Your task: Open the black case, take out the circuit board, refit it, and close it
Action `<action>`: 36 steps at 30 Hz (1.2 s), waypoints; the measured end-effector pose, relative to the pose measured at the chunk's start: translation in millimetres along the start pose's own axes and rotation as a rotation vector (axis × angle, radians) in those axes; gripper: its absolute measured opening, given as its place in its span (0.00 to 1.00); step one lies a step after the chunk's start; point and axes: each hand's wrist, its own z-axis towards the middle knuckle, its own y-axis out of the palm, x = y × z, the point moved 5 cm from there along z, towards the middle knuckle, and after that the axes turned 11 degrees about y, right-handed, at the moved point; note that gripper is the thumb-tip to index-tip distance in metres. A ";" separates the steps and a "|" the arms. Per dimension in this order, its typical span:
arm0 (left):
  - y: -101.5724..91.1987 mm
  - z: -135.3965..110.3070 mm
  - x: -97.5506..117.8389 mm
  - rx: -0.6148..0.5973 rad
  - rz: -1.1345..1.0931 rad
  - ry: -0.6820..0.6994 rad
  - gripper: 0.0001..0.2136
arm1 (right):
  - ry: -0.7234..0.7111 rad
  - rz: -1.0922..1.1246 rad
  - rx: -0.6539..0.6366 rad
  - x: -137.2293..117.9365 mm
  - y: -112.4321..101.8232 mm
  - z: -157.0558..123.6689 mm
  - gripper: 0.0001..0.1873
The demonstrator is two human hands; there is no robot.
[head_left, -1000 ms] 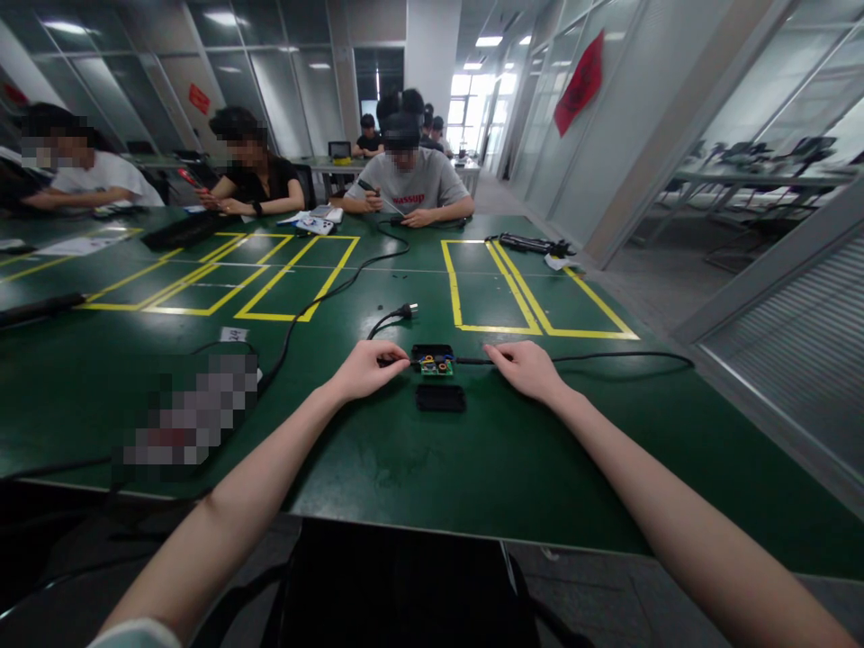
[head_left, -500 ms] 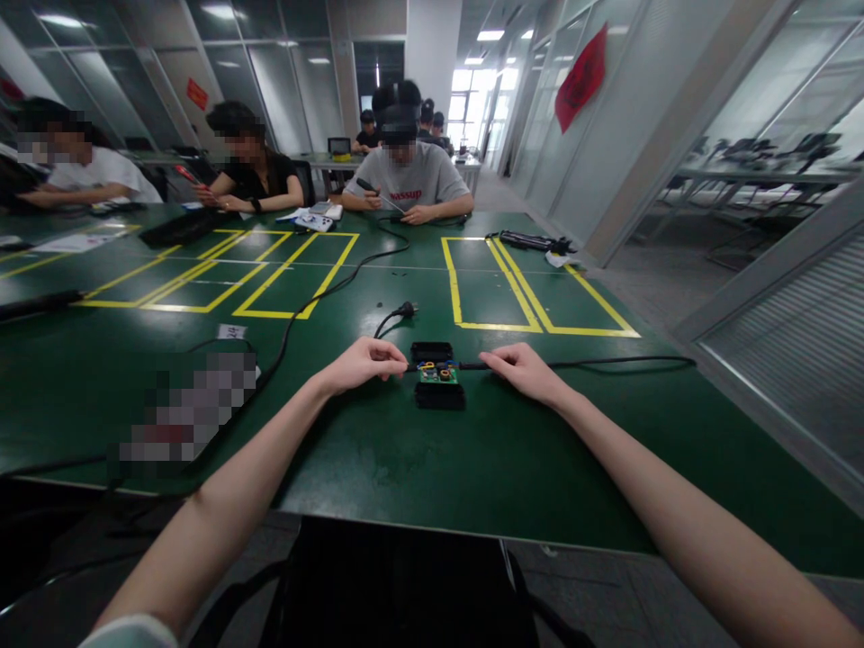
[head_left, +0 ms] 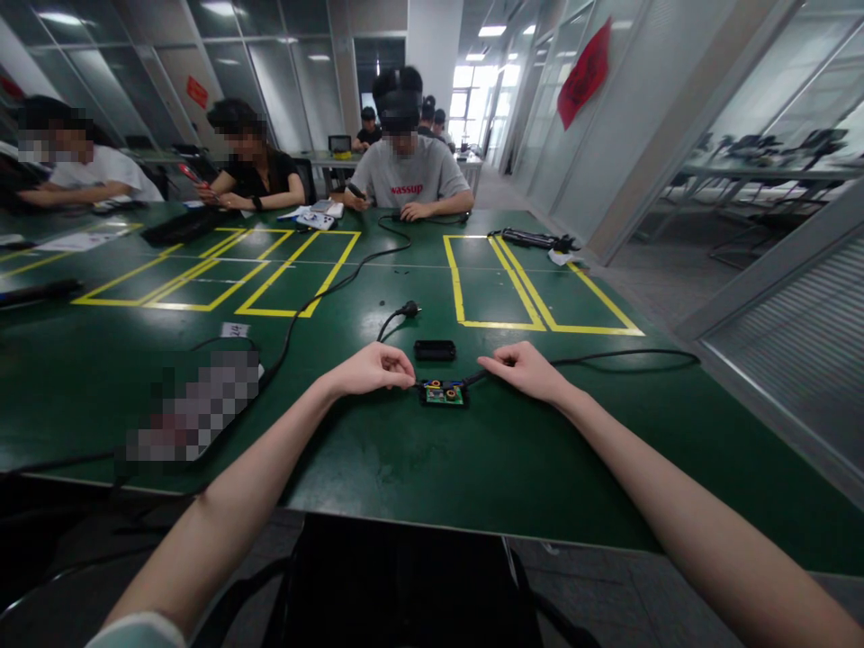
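A small green circuit board (head_left: 444, 395) with a copper ring coil and coloured wires lies in the near black case half (head_left: 445, 405). Behind it, the other black case half (head_left: 435, 350) rests on the table. At the board's left end, my left hand (head_left: 379, 367) pinches the black cable close to where it meets the board. On the other side, my right hand (head_left: 521, 369) has its thumb and fingers closed on the right black cable (head_left: 476, 377), which slants down to the board and runs on behind the hand to the right.
A black plug (head_left: 408, 310) on a short cord lies beyond my left hand. To the left is a blurred-out power strip (head_left: 202, 405) with a long black cable. Yellow tape rectangles (head_left: 499, 326) mark the green table (head_left: 378, 468). Several people sit across it; one (head_left: 415, 175) handles a tool.
The circuit board has moved down towards me, from between the two case halves into the near one. My left hand has shifted slightly right and nearer.
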 end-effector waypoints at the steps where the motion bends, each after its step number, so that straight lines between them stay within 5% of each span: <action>1: 0.3 0.3 -1.8 0.016 0.014 0.003 0.09 | 0.008 -0.010 0.026 0.8 -1.3 0.3 0.34; 11: -4.1 0.2 -2.2 0.185 0.362 0.182 0.08 | -0.001 -0.107 0.163 1.8 -9.9 0.3 0.30; 24: 3.0 0.0 5.2 0.165 0.583 0.312 0.05 | -0.188 0.141 0.016 -15.2 4.5 -5.5 0.17; 36: 9.8 1.3 6.0 0.087 0.674 0.351 0.05 | -0.344 -0.089 0.034 -27.8 10.1 -13.9 0.11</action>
